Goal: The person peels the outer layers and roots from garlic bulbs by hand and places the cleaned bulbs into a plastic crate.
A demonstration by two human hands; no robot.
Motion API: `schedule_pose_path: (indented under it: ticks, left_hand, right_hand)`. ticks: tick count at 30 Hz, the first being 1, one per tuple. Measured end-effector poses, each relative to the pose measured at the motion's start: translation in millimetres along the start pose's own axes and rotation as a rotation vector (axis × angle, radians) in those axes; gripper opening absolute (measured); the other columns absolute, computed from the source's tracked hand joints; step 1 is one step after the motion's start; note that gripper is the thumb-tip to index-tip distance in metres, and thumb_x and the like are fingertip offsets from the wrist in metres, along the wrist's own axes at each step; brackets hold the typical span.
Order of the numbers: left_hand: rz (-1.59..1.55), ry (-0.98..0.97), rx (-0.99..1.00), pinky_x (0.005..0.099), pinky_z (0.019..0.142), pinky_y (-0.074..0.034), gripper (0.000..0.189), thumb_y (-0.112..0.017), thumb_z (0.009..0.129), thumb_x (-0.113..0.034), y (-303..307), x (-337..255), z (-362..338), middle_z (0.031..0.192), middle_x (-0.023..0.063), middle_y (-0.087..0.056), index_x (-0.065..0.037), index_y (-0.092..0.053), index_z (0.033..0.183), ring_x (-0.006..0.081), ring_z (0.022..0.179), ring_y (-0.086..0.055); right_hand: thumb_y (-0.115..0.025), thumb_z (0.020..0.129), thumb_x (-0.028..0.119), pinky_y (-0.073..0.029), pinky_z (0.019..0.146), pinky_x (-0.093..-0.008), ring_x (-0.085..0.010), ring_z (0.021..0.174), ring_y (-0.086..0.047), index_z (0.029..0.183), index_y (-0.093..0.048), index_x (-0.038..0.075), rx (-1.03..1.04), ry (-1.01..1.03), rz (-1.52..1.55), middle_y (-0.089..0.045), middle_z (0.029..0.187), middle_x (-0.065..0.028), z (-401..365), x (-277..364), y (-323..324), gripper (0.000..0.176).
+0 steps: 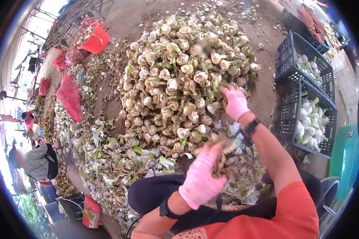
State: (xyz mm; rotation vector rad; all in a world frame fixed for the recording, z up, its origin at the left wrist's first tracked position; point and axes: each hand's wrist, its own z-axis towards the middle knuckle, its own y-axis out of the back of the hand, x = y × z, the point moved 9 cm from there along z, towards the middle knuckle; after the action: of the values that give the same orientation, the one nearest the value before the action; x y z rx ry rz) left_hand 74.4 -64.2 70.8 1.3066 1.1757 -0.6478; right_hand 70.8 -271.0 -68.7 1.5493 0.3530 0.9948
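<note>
So the left hand (203,177), in a pink glove at 5 o'clock, has its fingers half curled against a motion-blurred brown clump (223,153); can't tell if it's actually gripped. The right hand (235,102), also pink-gloved, is between 2 and 3, fingers partly spread at the edge of the garlic pile (163,91). Its fingertips are blurry, so no idea whether it's got anything. That pile fills 12 o'clock: round, dirt-streaked bulbs with stubby green stalks. Papery, crinkly peelings (115,167) spread out around 8. At 3 there's a dark slatted plastic crate (285,113) with clean white bulbs (312,123), and a second crate (285,59) just past 2 holds more. Between 10 and 11, a smooth red bucket (97,42) is loaded with pale bits. Limp red bag (70,97) towards 9:30. The red-and-white packet (91,215) between 7 and 8 has printing, way too small to read.
</note>
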Motion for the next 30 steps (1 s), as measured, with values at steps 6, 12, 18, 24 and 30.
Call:
schedule_pose_path:
  ticks: [6,12,18,24,30]
  left_hand:
    - [0.045,0.107,0.058,0.0347,0.092,-0.045,0.058,-0.066,0.068,0.001,-3.9,15.9,4.8,0.119,0.0187,-0.052,-0.007,-0.051,0.124,0.0368,0.109,-0.053]
    - [0.014,0.042,0.042,0.0352,0.088,-0.046,0.056,-0.062,0.067,0.002,-1.8,9.1,4.0,0.113,0.0178,-0.055,-0.006,-0.052,0.122,0.0365,0.104,-0.055]
    - [-0.020,0.057,0.181,0.0317,0.080,-0.049,0.047,-0.059,0.067,0.003,-27.6,5.4,-19.3,0.106,0.0156,-0.058,-0.003,-0.057,0.114,0.0266,0.096,-0.060]
    - [0.183,-0.211,0.160,0.0403,0.076,-0.049,0.051,-0.058,0.067,0.005,-26.5,-40.7,-25.4,0.095,0.0139,-0.055,-0.010,-0.057,0.116,0.0352,0.089,-0.055]
    - [0.184,-0.005,0.285,0.0407,0.089,-0.046,0.059,-0.067,0.068,-0.004,-25.9,-4.7,-16.7,0.117,0.0160,-0.052,-0.010,-0.050,0.124,0.0368,0.106,-0.052]
  right_hand:
    - [-0.056,0.069,-0.002,-0.041,0.096,-0.0400,-0.0323,0.116,-0.048,0.118,-0.058,0.017,-0.083,0.170,-0.132,-0.049,0.130,-0.0132,64.3,-11.0,-52.5,0.053]
    - [-0.060,0.075,0.009,-0.049,0.083,-0.0379,-0.0288,0.095,-0.060,0.097,-0.066,0.015,0.215,-0.074,0.201,-0.064,0.102,-0.0081,-3.1,-12.2,-62.3,0.023]
    - [-0.060,0.080,0.020,-0.047,0.082,-0.0421,-0.0346,0.094,-0.060,0.100,-0.064,0.011,0.130,-0.414,0.331,-0.065,0.097,-0.0146,-51.1,-49.5,-59.3,0.022]
    - [-0.063,0.078,0.022,-0.044,0.089,-0.0415,-0.0330,0.106,-0.055,0.111,-0.060,0.015,0.151,-0.279,0.178,-0.060,0.111,-0.0129,-35.1,-39.2,-32.6,0.034]
    - [-0.062,0.069,0.002,-0.040,0.098,-0.0437,-0.0362,0.119,-0.045,0.128,-0.048,0.014,0.107,0.032,-0.124,-0.047,0.128,-0.0170,49.7,-11.0,-61.5,0.062]
